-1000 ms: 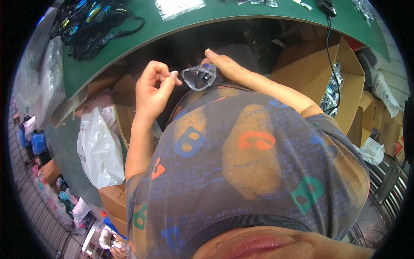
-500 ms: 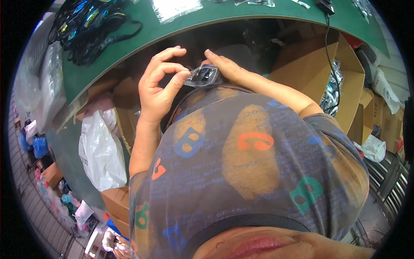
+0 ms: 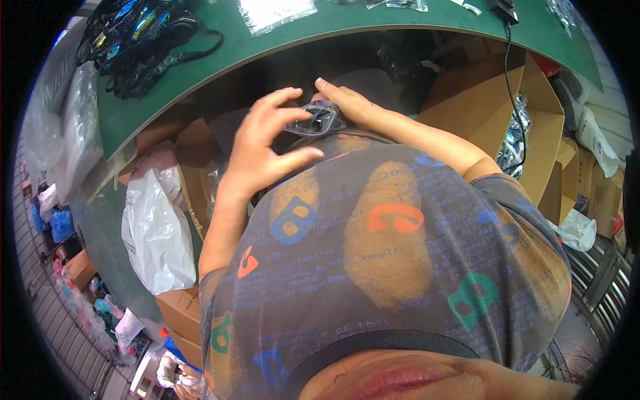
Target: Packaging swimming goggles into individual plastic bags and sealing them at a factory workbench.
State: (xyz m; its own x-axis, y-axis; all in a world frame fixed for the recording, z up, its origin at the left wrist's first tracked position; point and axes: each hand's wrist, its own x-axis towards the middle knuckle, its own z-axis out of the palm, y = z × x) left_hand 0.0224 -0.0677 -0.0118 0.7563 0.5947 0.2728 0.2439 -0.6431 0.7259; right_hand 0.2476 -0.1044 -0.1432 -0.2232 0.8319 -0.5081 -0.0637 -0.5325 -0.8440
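Note:
Close to my body, just below the table's front edge, is a small clear plastic bag (image 3: 327, 121) with a dark item inside. I cannot make out what that item is. My right hand (image 3: 352, 105) is closed on the bag from its right side, the thumb pointing up and the other fingers mostly hidden. On the other side my left hand (image 3: 265, 145) is open, its thumb well apart from its fingers. The left fingertips reach over the left part of the bag, and I cannot tell whether they touch it.
A green table (image 3: 280, 47) curves ahead, bearing a pile of shiny black straps (image 3: 143, 47), clear packets (image 3: 277, 13) and a black adapter (image 3: 505, 11) with a hanging cord. At right stands an open cardboard box (image 3: 467, 100) with packed items; at left hangs a white plastic bag (image 3: 155, 233).
My left thumb and fingers have come apart and let go of the bag's edge. The left hand has shifted right over the bag. My right hand stays nearly in place.

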